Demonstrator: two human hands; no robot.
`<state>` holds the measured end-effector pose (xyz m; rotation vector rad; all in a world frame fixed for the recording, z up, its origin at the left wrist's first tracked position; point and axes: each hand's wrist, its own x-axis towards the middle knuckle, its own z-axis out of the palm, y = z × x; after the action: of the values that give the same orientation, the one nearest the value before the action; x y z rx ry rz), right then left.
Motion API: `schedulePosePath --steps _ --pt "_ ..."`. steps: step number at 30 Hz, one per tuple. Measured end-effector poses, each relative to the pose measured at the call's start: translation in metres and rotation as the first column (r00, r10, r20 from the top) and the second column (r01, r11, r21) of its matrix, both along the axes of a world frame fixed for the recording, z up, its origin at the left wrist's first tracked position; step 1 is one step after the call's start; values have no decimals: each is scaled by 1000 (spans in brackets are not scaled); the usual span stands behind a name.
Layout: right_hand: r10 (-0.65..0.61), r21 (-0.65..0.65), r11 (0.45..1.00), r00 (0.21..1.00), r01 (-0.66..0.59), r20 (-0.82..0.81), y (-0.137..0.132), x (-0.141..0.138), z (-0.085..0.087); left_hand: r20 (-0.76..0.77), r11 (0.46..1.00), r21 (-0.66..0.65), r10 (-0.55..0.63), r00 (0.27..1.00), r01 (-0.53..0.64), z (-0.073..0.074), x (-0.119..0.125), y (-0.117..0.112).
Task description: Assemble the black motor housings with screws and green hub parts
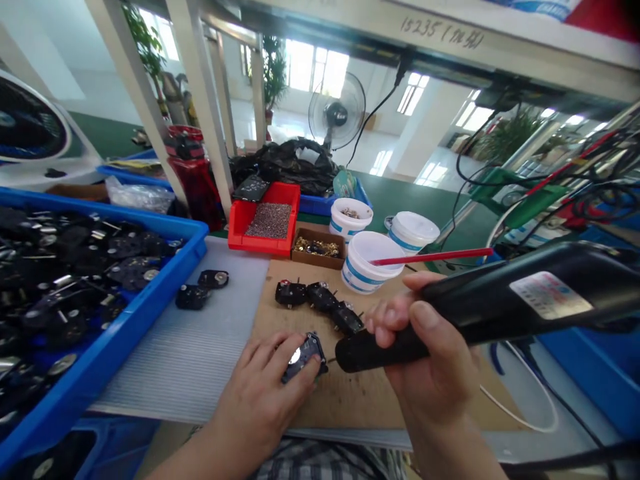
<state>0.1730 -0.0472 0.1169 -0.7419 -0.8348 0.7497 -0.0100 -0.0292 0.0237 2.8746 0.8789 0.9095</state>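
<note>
On the cardboard mat (350, 393), a bare strip runs along the near edge between the left hand (260, 393) and the right hand (430, 353). Behind that strip, a row of black parts (320, 300) and a white tub (363, 263) with a red stick (430, 257) block the way farther back. Left of the mat, a ribbed plastic sheet (175, 333) leaves open passage up to the blue crate's rim (145, 320). A black handheld tool (480, 313) overhangs the mat's right side.
</note>
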Motion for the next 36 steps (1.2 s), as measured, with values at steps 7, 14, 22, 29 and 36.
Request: schedulePosePath --steps 7,14,22,29,36 --pt "-2 -27 1000 999 3 53 9 -4 0 5 1000 -6 12 1000 -12 -4 0 -4" --pt "-10 -45 999 996 15 91 10 -7 -1 -13 999 -34 -24 1000 23 -9 -3 -5" --pt "90 -60 995 963 -77 255 7 -23 3 73 998 -43 -37 997 40 -16 0 -4" --pt "122 -96 991 923 -93 364 8 -24 1 64 996 -49 -73 995 76 -15 2 -4" --pt "170 -90 985 928 -148 332 12 -21 -6 114 998 -28 -56 992 59 -13 4 -4"
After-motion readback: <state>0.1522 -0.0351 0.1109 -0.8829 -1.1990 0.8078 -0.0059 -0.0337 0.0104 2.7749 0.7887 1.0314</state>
